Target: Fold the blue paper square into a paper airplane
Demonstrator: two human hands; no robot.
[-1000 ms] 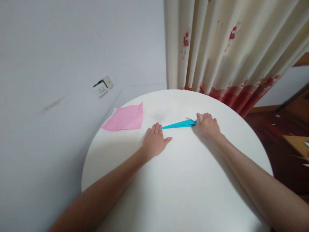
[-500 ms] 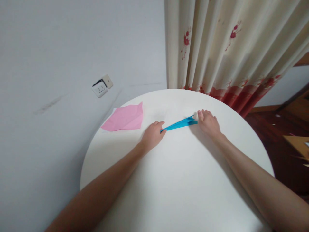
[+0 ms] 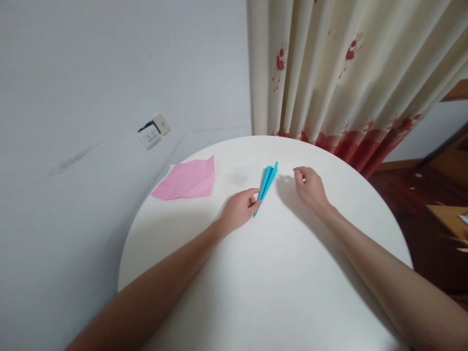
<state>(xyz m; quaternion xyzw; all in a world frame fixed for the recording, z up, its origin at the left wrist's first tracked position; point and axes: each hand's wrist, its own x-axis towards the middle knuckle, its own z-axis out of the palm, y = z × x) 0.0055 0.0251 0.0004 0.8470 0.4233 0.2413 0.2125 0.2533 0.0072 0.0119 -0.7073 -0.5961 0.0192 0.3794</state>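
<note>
My left hand (image 3: 239, 209) pinches a narrow blue folded paper plane (image 3: 268, 183) between thumb and fingertips, near its lower, pointed end. The plane stands at a slant, its pleated wider end pointing away from me. To the right of it, apart from the paper, my right hand (image 3: 310, 187) hovers over the table with its fingers curled in and nothing visible in them. Its shadow falls on the white tabletop (image 3: 278, 273).
A creased pink sheet of paper (image 3: 185, 179) lies at the table's left edge, with a white sheet partly under it. Behind stand a wall with a socket (image 3: 149, 136) and a cream curtain (image 3: 329, 73) with red flowers.
The blue paper plane has swung from pointing right to pointing away from me, turned in my left hand. My right hand's fingers have curled in more.
</note>
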